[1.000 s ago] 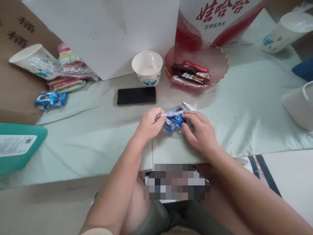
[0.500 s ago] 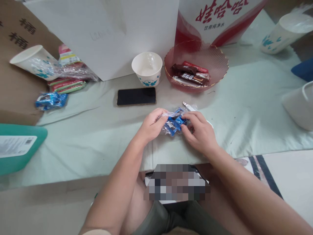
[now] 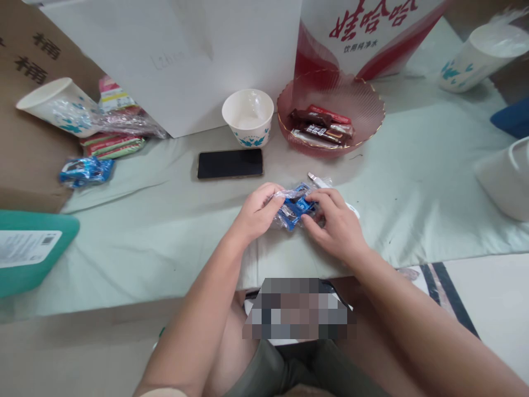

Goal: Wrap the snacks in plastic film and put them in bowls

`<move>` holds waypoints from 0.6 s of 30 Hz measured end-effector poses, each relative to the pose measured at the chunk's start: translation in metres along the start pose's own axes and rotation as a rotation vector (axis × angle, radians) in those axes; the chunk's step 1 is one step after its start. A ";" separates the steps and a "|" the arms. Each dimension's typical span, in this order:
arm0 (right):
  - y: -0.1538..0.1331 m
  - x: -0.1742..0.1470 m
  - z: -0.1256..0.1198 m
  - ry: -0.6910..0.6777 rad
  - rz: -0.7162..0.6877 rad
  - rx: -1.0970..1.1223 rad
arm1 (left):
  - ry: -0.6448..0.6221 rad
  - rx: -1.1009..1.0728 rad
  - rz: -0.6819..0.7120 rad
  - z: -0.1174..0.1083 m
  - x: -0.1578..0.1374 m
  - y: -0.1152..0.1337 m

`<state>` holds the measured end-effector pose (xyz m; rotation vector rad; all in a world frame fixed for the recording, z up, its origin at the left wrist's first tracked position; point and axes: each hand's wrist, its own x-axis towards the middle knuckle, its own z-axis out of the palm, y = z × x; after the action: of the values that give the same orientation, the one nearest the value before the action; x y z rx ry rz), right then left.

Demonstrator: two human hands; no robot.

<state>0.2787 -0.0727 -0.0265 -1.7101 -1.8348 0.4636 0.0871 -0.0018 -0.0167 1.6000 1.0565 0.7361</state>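
Clear plastic wrap point(image 3: 285, 223) with blue snack packets point(image 3: 298, 206) in it lies on the cloth-covered table between my hands. My left hand point(image 3: 259, 212) pinches the wrap's left edge between thumb and fingers. From the other side my right hand point(image 3: 336, 223) has its thumb and fingertips around a blue packet's right end; the palm side is hidden. Just beyond the right fingers lies a slim white tool with a metal tip point(image 3: 316, 179), partly covered. A white rounded edge point(image 3: 353, 210) shows beside the right knuckles.
Behind my hands are a phone point(image 3: 230, 164), a paper cup point(image 3: 248, 118) and a pink ribbed bowl point(image 3: 374, 118) holding snack bars. White boxes stand at the back. Wrapped snacks point(image 3: 86, 171), a tipped cup point(image 3: 61, 107) and a green container point(image 3: 61, 226) are leftward; more cups point(image 3: 467, 63) sit right.
My right thumb has slid slightly left along the near side of the blue packet. The left hand keeps its pinch on the wrap, almost unmoved.
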 end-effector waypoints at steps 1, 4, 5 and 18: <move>0.000 0.000 0.000 -0.002 0.000 0.001 | -0.001 -0.001 0.003 0.000 0.000 0.000; 0.000 0.001 0.000 -0.004 -0.002 0.006 | -0.005 -0.002 0.011 0.000 0.000 0.000; 0.000 0.001 0.000 -0.004 -0.003 0.007 | -0.004 -0.001 0.014 0.000 0.000 0.000; 0.001 0.000 0.003 0.002 -0.013 -0.011 | -0.002 0.015 0.017 0.001 -0.001 0.001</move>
<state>0.2780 -0.0719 -0.0292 -1.7046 -1.8493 0.4473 0.0880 -0.0030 -0.0158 1.6237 1.0501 0.7390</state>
